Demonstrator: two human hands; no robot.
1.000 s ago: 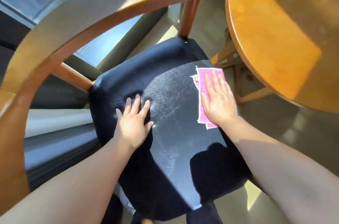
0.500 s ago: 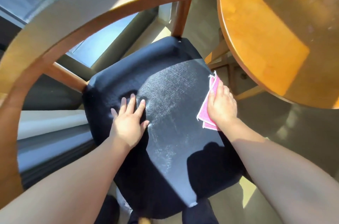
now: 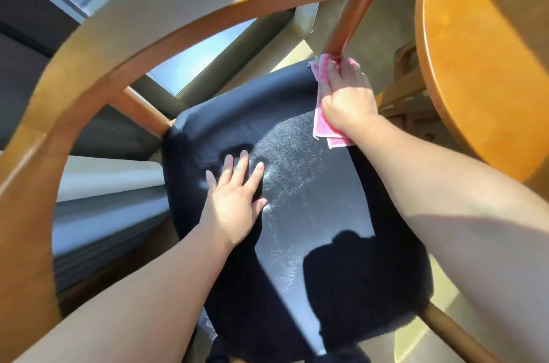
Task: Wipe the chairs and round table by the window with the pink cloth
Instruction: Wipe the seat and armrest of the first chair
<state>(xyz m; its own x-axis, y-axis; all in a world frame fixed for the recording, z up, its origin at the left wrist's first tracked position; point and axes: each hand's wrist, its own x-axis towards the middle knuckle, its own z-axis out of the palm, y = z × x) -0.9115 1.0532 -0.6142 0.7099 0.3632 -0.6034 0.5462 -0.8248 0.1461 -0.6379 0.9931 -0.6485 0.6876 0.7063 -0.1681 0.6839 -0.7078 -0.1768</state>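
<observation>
While my right hand [image 3: 346, 95] has carried the pink cloth [image 3: 322, 125] up from the right edge of the seat, where it lay flat under my palm a second ago, it now sits bunched at the far right corner of the black chair seat [image 3: 297, 184], touching the foot of the wooden post [image 3: 347, 26] that holds up the curved back rail [image 3: 208, 6]. My fingers curl over the cloth and grip it, and its loose end trails back along the seat's right edge beneath my wrist. I judge the seat pass is about finished and the wooden frame comes next, starting with this post. My left hand [image 3: 234, 202] stays where it was, flat on the middle of the seat, fingers straight and spread, holding nothing, bracing the chair. Pale streaks shine on the sunlit part of the seat between my hands. The round table [image 3: 490, 65] stands just beside the chair on the right, apart from the cloth, so I reckon much of the job remains. Beyond the rail is the window [image 3: 202, 59]. No container of any kind shows.
</observation>
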